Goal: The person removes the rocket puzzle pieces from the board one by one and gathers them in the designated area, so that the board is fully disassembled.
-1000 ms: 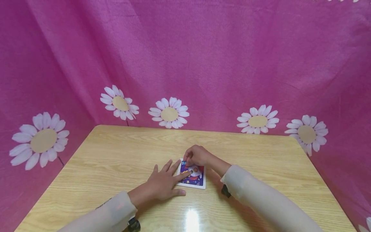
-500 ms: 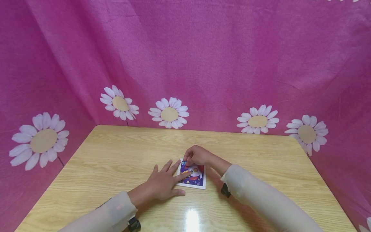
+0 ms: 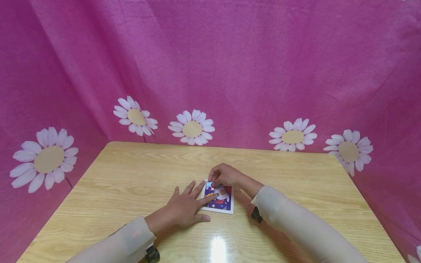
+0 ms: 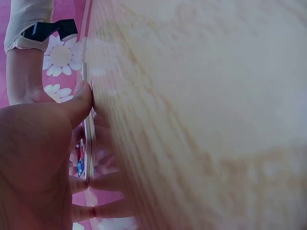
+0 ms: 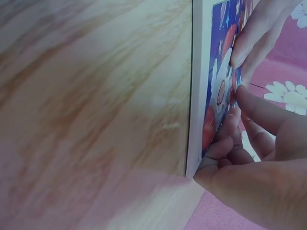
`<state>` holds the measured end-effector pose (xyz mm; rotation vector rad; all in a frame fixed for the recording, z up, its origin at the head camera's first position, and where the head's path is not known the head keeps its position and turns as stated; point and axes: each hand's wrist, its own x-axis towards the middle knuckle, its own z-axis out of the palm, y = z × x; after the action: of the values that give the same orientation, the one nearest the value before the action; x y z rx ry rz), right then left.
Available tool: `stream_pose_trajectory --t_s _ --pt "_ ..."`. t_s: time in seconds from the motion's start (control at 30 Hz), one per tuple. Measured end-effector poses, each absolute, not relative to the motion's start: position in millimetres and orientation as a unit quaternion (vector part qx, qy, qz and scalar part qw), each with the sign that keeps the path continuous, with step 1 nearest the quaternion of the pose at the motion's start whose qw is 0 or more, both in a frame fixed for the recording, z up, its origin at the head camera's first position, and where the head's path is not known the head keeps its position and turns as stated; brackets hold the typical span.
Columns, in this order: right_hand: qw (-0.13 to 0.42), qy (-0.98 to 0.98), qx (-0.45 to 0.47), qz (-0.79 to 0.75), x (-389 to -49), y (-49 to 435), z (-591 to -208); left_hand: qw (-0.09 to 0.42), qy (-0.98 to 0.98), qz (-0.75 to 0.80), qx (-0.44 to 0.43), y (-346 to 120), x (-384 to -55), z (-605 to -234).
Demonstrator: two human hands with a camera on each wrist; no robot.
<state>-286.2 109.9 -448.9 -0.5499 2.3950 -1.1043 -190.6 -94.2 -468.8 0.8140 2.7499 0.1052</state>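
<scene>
In the head view, the left hand (image 3: 185, 208), fingers outspread, presses the white-rimmed, purple space-picture square board (image 3: 223, 207) on the pale wooden table (image 3: 138, 171), seemingly steadying it, the left wrist view shows its thumb (image 4: 80, 101) straight, and in the right wrist view the right hand (image 5: 259, 143) curls over the board, any pinch unclear.

Your card (image 3: 225, 206) has a white border round a deep purple picture, with red and white shapes, a light blue corner and small yellowish stars. Your desk (image 3: 148, 164) is pale yellow-brown with streaky wood grain. You face magenta cloth (image 3: 236, 73) printed with white-petalled, tan-centred daisies (image 3: 192, 129). Your sleeves (image 3: 296, 217) are cream, your wrist gear (image 3: 152, 254) black.
</scene>
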Motion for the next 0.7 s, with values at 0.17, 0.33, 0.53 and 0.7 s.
stream_pose_trajectory --t_s 0.17,0.33,0.53,0.7 --pt "0.227 0.864 -0.195 -0.404 -286.7 109.4 -448.3 0.140 0.949 0.045 0.279 -93.6 -189.4 -466.0" --pt "0.229 0.863 -0.202 -0.402 -286.9 109.2 -446.6 0.140 0.949 0.048 0.278 -93.4 -189.4 -466.1" --pt "0.225 0.866 -0.201 -0.398 -289.1 110.6 -447.1 0.140 0.949 0.051 0.277 -93.7 -189.5 -466.7" --pt "0.214 0.878 -0.196 -0.381 -292.3 111.6 -449.2 0.144 0.949 0.058 0.274 -93.5 -189.5 -466.2"
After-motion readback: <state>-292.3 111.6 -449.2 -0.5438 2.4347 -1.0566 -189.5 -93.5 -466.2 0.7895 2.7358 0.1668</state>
